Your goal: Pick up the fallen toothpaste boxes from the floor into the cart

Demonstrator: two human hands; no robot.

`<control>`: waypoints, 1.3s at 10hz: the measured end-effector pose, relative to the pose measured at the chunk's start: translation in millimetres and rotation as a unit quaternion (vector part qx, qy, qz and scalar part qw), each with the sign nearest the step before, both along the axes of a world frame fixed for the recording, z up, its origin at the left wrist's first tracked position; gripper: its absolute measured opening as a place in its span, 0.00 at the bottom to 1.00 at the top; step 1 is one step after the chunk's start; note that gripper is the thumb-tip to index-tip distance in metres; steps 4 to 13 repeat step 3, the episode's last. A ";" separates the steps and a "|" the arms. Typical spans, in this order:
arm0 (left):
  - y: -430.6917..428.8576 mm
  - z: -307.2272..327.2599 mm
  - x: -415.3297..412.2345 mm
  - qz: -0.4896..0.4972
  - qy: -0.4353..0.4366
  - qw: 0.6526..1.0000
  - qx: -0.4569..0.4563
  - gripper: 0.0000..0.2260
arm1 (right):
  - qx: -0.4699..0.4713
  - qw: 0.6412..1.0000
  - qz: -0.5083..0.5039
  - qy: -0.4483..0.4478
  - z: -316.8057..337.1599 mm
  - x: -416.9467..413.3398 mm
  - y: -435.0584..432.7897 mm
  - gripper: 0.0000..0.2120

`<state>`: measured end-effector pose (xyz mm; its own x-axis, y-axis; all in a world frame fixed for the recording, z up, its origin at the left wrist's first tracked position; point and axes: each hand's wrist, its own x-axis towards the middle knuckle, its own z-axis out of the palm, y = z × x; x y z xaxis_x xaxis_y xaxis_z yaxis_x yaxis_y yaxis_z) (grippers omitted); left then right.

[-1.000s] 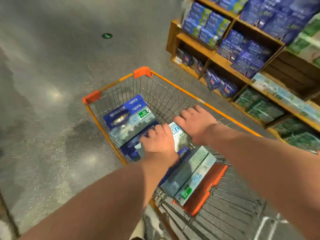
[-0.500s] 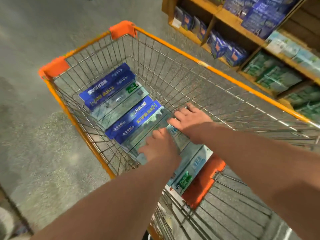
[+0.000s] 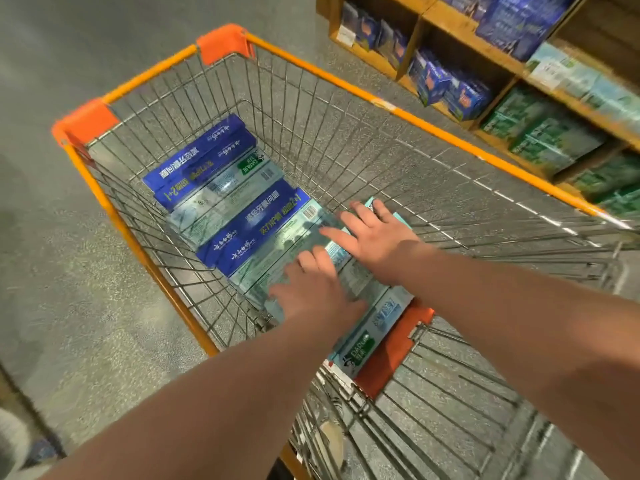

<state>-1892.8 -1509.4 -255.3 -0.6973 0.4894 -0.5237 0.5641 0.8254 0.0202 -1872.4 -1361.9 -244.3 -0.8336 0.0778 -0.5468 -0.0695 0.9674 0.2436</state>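
Left hand and right hand lie flat, fingers spread, pressing on a pale green toothpaste box; neither grips anything. The box lies inside the cart, at the near end of a row of blue and green boxes.

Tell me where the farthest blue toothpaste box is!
In the head view, the far blue box lies flat at the front end of the cart, left of centre, with a pale green box against its near side.
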 end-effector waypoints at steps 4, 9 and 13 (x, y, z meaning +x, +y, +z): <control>-16.8 73.3 14.7 0.032 0.018 0.997 0.068 0.48 | -0.081 0.994 -0.079 -0.007 91.5 37.9 -12.9 0.53; -16.8 73.3 14.7 0.032 0.018 0.997 0.068 0.48 | -0.081 0.994 -0.079 -0.007 91.5 37.9 -12.9 0.53; -16.8 73.3 14.7 0.032 0.018 0.997 0.068 0.48 | -0.081 0.994 -0.079 -0.007 91.5 37.9 -12.9 0.53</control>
